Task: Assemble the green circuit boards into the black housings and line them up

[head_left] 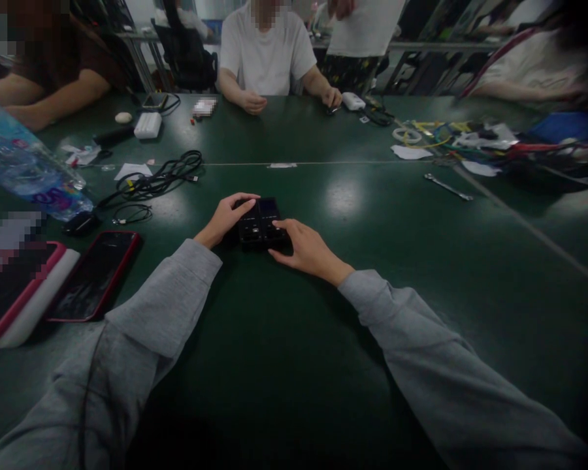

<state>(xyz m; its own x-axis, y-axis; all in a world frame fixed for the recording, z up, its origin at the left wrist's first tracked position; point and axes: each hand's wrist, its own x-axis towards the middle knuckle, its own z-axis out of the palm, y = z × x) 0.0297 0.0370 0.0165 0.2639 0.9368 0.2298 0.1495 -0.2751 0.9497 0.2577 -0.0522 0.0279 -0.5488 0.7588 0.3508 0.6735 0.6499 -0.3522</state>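
Note:
A small black device [262,225] with dark panels and small light markings rests on the green table [284,313]. My left hand [227,219] grips its left side, thumb over the top left edge. On the opposite side, my right hand [304,247] holds the device, with a fingertip on its upper face and the thumb at the front right corner. Both of my hands are closed around it. The underside of the device is hidden.
Phones [100,274], a plastic bottle [29,163] and black cables [161,176] lie to the left. A wrench [448,187] and tangled wires [436,134] are at right. Across the table sits a person in a white shirt [267,55]; other people are around.

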